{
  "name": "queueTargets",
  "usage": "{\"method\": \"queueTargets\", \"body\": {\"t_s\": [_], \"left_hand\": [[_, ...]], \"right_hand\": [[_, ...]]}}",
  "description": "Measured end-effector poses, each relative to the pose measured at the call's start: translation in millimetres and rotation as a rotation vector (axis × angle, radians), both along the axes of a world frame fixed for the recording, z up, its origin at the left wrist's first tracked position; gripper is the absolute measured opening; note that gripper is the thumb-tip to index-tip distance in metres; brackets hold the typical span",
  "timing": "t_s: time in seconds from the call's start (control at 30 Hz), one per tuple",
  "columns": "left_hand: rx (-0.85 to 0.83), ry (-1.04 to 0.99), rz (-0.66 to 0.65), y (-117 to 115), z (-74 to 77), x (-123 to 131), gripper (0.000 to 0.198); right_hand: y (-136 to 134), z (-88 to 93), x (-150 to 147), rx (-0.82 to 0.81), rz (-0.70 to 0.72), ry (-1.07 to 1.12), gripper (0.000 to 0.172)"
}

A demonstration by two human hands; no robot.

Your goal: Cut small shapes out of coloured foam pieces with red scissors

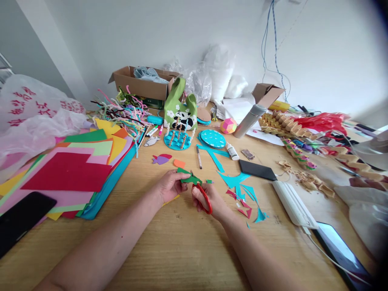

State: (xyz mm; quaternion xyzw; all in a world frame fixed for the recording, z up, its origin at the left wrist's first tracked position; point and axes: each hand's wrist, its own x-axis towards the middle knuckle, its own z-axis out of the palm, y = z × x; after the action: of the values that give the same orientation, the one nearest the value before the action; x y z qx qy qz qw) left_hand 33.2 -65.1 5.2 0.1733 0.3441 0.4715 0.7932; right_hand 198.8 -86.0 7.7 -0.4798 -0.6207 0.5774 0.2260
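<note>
Forearms (112,238) lowermost, and at centre frame a green piece (186,179) is pinched by the left hand (171,186), its long axis slanted rightward toward red scissors (207,199) clasped in the right hand (216,199).

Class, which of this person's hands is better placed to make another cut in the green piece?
Probably the right hand: it holds the red scissors against the green piece, while the left hand is busy gripping that piece.

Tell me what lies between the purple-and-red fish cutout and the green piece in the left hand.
In the head view, a small orange piece lies between the fish cutout and the green piece in the left hand.
</note>
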Motion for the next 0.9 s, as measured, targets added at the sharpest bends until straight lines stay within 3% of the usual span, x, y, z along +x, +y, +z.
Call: {"method": "queueTargets", "body": {"t_s": [0.9], "left_hand": [[0.15,0.183,-0.025,1.1,-6.8,-1.5,0.024]], "right_hand": [[-1.5,6.8,1.4,0.034,0.057,-0.017,0.059]]}}
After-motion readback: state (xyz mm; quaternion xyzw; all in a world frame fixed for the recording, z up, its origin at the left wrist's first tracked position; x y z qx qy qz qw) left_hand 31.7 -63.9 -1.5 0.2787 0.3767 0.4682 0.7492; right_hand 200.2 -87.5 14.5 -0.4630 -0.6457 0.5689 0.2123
